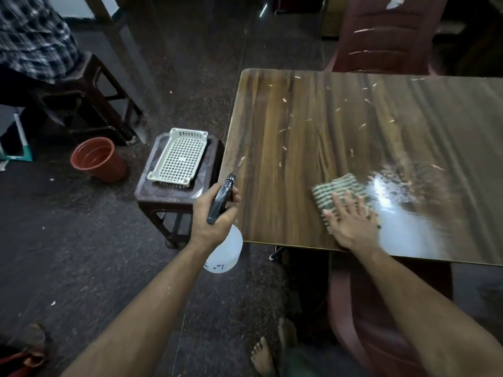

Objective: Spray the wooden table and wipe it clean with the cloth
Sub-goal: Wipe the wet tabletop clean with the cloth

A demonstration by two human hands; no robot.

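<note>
Soft striped cloth point(340, 193) at five o'clock on the wet wooden surface point(299, 131), flat under open right hand point(351, 219); spray bottle point(224, 227), probably light, slippery, gripped by left hand point(215, 213) around the neck, at seven o'clock.

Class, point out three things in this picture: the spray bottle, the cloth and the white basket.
spray bottle point(227, 251): head view, on its clear body below the left hand.
cloth point(337, 187): head view, on the striped part ahead of the right hand's fingers.
basket point(179, 156): head view, on its mesh bottom.
</note>
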